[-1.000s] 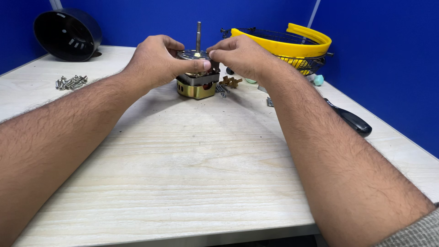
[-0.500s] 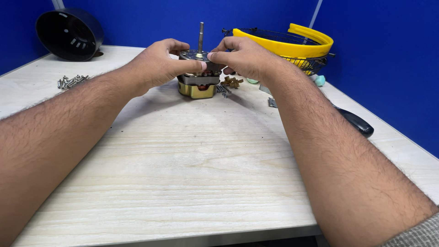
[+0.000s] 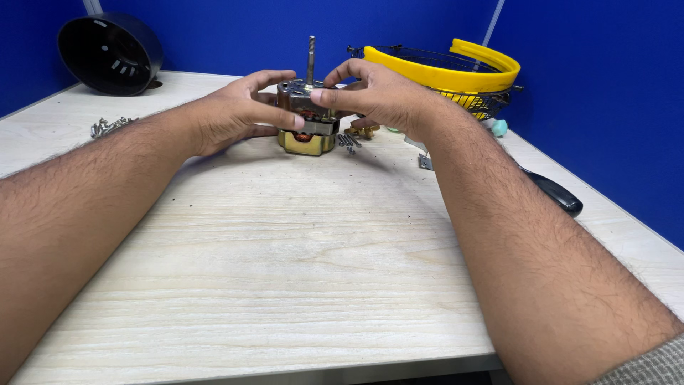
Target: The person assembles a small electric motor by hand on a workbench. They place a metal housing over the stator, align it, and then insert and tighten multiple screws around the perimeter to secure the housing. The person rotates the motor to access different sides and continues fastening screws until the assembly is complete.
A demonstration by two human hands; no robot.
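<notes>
Fingertips of both hands meet on the upper block of a small electric motor [image 3: 308, 120] standing on the pale wooden table [image 3: 271, 271]. Left hand [image 3: 239, 114] cups its left flank, thumb and fingers curled around the top plate; right hand [image 3: 374, 93] pinches the top from the other side, thumb pressed to the front edge. Both grasp the motor, neither closed into a fist. Motor sits straight ahead, between the two hands, about equally near to each. Long axis vertical: steel shaft [image 3: 311, 58] sticks straight up past the fingertips; brass-coloured base lies flat on the table.

Just right of the base: a few loose screws [image 3: 349, 141] and small brass-coloured parts, lying apart from the motor. Behind the right hand, a yellow-rimmed wire basket [image 3: 456, 71]; its contents cannot be made out. Far left: black round housing [image 3: 110, 53] on its side, open mouth facing the camera, nothing visible inside. Heap of screws [image 3: 108, 126] near it. Black-handled tool [image 3: 552, 191] at right edge.
</notes>
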